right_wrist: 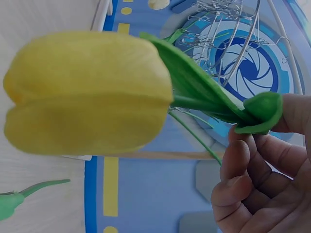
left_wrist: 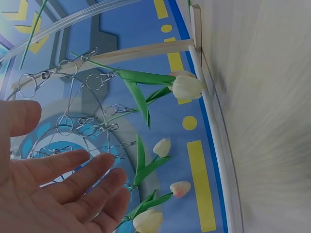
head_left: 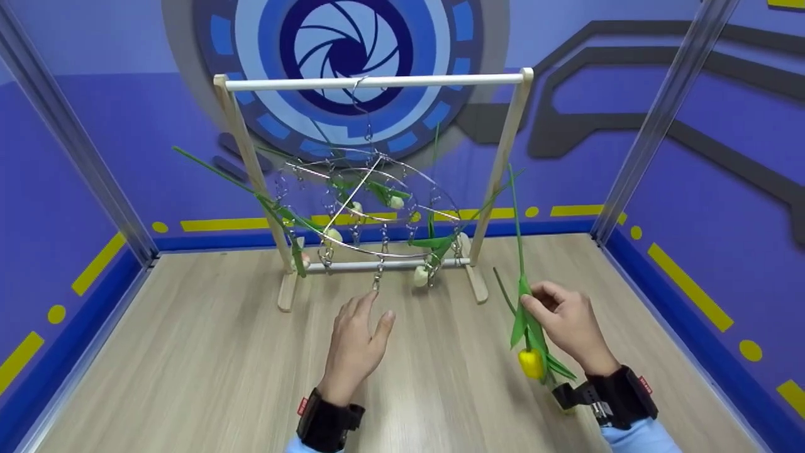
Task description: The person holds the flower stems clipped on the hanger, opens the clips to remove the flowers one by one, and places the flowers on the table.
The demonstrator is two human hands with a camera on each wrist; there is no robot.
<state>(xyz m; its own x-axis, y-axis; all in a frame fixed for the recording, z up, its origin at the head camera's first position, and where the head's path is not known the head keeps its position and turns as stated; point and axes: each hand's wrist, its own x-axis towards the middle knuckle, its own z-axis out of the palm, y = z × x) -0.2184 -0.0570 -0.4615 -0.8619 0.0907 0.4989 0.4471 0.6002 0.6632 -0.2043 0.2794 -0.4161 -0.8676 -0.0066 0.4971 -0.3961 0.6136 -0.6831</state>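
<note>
Head view: my right hand [head_left: 569,324] pinches a yellow tulip [head_left: 530,362] by the stem, fingers clamped on it just above the leaves. The bloom hangs down near my wrist and the stem's long axis runs nearly upright, its free end pointing up and away. The tulip sits to the right of the wooden rack [head_left: 372,82], well apart from it. From the rack's top bar hangs a round wire clip hanger [head_left: 371,201], with white tulips [head_left: 420,275] already clipped on it head-down. My left hand [head_left: 357,343] is flat over the bench [head_left: 188,365], fingers straight and apart, holding nothing, just under the nearest dangling clip [head_left: 376,282]. So the left hand is the nearer one to the hanger; the right, with the flower, lies right and nearer to me.

Left wrist view: left hand [left_wrist: 53,194] palm open, fingers [left_wrist: 92,167] spread and empty, close to the clip rings but whether touching I can't tell. White tulips [left_wrist: 187,87] hang beyond from the clips.

Right wrist view: yellow tulip bloom [right_wrist: 87,92] fills the frame, blurred. My fingers [right_wrist: 238,165] curl round the stem and a green leaf [right_wrist: 214,97]. Hanger wires [right_wrist: 233,34] lie beyond, no contact with the flower.
</note>
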